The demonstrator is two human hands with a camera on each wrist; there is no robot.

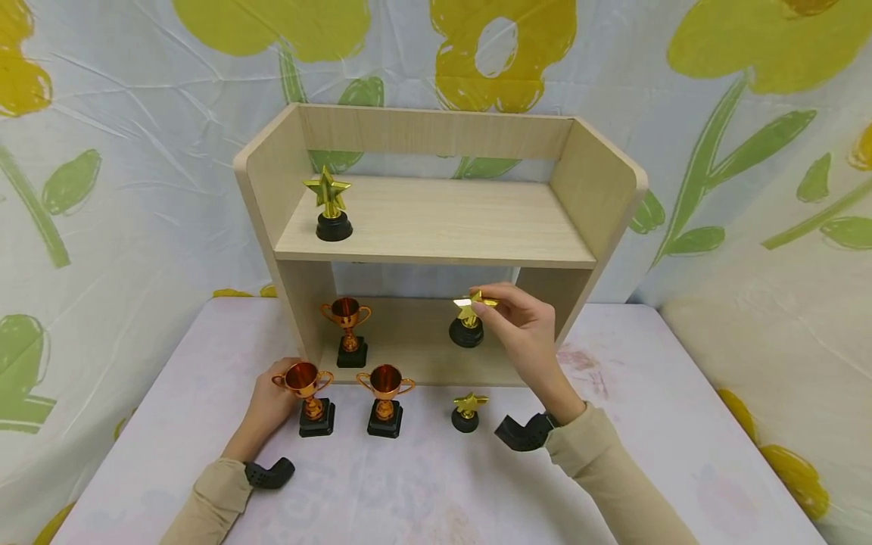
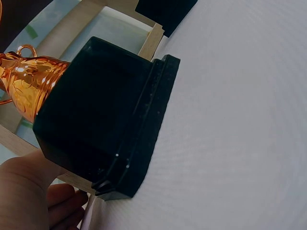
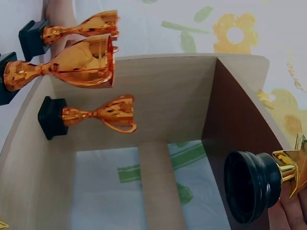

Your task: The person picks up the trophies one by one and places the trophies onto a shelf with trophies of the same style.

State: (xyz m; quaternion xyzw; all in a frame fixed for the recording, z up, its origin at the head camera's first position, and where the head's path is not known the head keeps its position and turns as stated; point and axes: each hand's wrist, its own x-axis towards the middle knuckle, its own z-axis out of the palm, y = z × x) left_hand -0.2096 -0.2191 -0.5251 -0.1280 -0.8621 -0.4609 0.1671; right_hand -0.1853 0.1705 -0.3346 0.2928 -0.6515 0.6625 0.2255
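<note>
My right hand (image 1: 527,322) pinches a gold star trophy (image 1: 468,322) by its star, in front of the lower shelf's right part. The right wrist view shows the underside of its black base (image 3: 247,187). My left hand (image 1: 269,397) lies beside and behind a bronze cup trophy (image 1: 313,401) at the shelf's left front corner. Its loosely bent fingers (image 2: 67,208) show past the cup's black base (image 2: 96,110) in the left wrist view. Another bronze cup (image 1: 384,401) and a small gold star trophy (image 1: 466,412) stand on the table before the shelf.
A pale wooden two-tier shelf (image 1: 436,261) stands on the white table (image 1: 422,492). On its upper tier, at the left, is a gold star trophy (image 1: 330,208). A bronze cup (image 1: 350,333) stands at the lower tier's left. Flower-printed cloth (image 1: 136,189) hangs behind.
</note>
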